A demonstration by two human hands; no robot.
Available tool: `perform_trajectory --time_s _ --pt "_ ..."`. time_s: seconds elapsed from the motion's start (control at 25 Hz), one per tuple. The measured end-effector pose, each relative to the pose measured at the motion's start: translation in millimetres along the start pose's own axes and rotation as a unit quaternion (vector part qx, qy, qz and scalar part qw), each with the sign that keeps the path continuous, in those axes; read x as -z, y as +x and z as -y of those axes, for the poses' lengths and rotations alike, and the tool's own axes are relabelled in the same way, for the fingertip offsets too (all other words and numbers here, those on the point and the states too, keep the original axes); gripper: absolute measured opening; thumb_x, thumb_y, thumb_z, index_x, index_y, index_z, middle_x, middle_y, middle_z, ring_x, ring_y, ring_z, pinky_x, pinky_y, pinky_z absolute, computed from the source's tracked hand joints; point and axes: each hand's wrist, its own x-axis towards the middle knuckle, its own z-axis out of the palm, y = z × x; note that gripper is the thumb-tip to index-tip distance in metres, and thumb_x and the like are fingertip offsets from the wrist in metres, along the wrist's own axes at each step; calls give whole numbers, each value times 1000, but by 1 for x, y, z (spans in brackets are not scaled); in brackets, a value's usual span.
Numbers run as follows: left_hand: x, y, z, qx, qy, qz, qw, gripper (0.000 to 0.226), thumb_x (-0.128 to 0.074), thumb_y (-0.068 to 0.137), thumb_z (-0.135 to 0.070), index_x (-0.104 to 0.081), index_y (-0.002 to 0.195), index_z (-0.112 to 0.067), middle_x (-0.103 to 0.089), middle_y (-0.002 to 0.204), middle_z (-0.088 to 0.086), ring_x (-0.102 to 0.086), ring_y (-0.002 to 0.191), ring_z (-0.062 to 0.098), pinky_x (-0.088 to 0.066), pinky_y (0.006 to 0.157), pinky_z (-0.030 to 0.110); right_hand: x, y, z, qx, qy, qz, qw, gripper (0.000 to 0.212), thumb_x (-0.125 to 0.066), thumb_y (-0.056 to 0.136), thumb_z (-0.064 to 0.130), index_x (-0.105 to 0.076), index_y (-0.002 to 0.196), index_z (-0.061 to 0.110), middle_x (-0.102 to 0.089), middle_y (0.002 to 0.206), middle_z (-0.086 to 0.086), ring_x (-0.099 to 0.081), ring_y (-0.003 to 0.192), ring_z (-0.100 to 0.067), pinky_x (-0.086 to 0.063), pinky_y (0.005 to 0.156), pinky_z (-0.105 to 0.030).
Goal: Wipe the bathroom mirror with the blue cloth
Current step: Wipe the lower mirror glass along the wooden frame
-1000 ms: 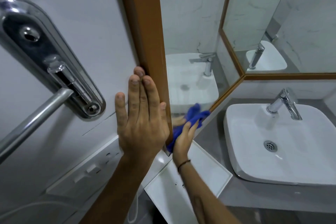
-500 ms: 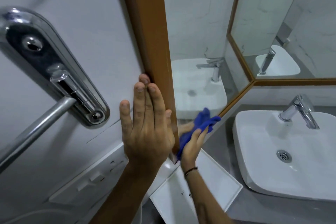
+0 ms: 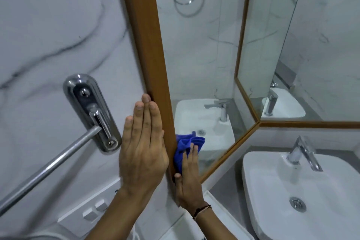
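The mirror (image 3: 196, 60) has a brown wooden frame (image 3: 151, 48) and stands out from the marble wall like an opened door. My left hand (image 3: 143, 150) lies flat, fingers together, against the wall and the frame's outer edge. My right hand (image 3: 188, 177) presses the blue cloth (image 3: 185, 146) against the glass at the mirror's lower left corner, right beside the frame. A second mirror panel (image 3: 292, 45) continues to the right.
A chrome towel bar and its wall bracket (image 3: 91, 111) stick out at the left. A white switch plate (image 3: 93, 210) sits below it. At the lower right are a white basin (image 3: 282, 191) with a chrome tap (image 3: 303, 152) and a grey counter (image 3: 222, 187).
The view has tilted upward, showing more of the mirror. My right hand with the cloth has slid from the mirror's bottom edge closer in against the frame. My left hand stays flat on the frame.
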Motion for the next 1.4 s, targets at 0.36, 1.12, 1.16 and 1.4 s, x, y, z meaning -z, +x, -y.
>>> perform_trajectory --time_s 0.36,1.12,1.16,1.4 --pt "33 90 -12 43 34 -80 995 60 -25 115 -17 -37 168 10 -35 177 28 -12 176 31 -10 142 46 70 192 107 174 -50 -115 977 59 -22 122 40 -17 178 22 -18 187 -9 -16 174 -34 -11 143 -44" --pt "62 96 -22 76 42 18 996 93 -71 98 -3 -22 177 6 -17 187 24 -15 174 34 -3 144 44 65 58 65 88 -141 27 986 134 -83 84 -19 -1 179 29 -4 188 12 -5 175 -13 -7 141 -25" --pt "55 81 -25 77 46 36 995 96 -72 99 -5 -19 178 5 -15 187 23 -13 175 33 3 144 42 62 39 54 74 -147 45 985 133 -81 85 -20 0 179 29 -2 188 14 -4 175 -12 -6 141 -24" --pt "15 -45 -36 56 53 140 987 80 -39 116 -34 -6 179 3 -6 188 22 -6 175 33 10 144 43 45 -43 13 -12 -129 127 983 125 -67 94 -23 6 177 35 3 187 17 5 173 -3 -5 140 -23"
